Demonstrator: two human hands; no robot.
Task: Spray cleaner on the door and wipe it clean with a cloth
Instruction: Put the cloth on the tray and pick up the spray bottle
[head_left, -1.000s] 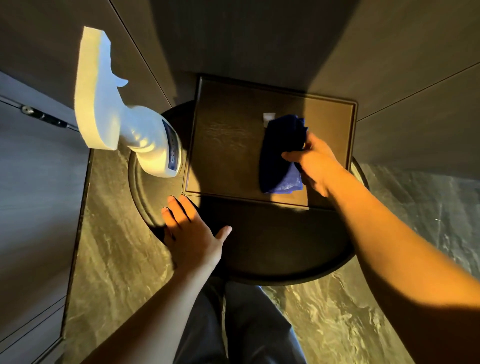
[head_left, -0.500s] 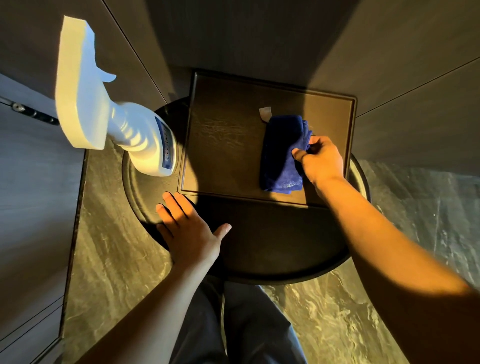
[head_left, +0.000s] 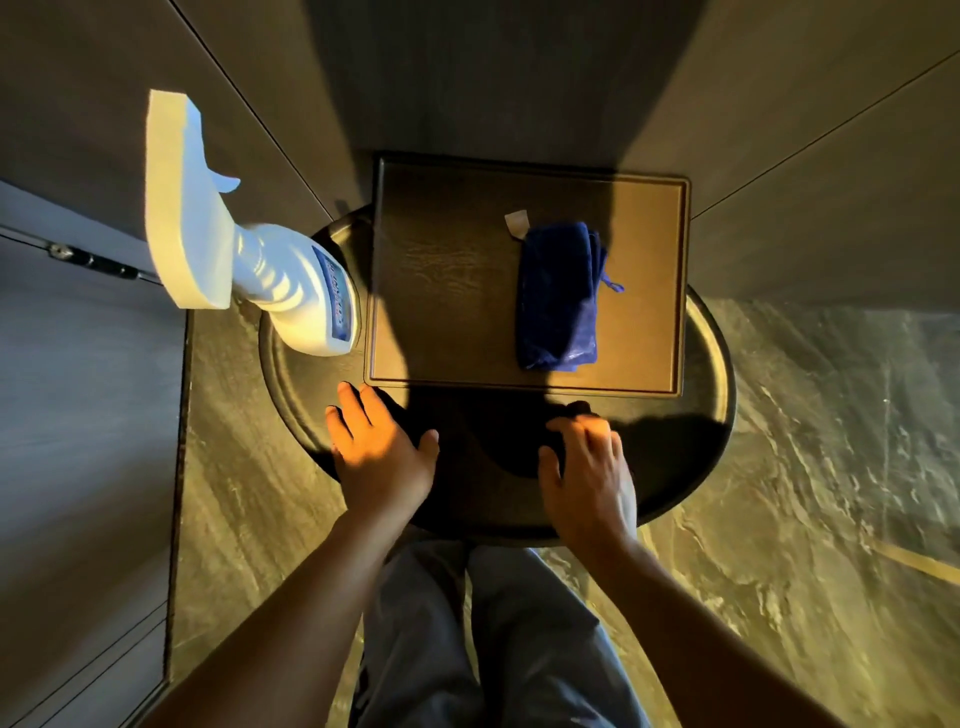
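While the cloth (head_left: 558, 299) lies folded on the tray (head_left: 447, 291), free of either hand, it is set where the right hand (head_left: 587, 467) can reach it. Left of the tray the spray bottle (head_left: 291, 291) stands on the round surface (head_left: 711, 374), close to the left hand (head_left: 379, 452). Both hands rest flat and empty, fingers (head_left: 358, 405) spread loosely. The grey panel at far left may be the door (head_left: 78, 389); its edge is hard to read.
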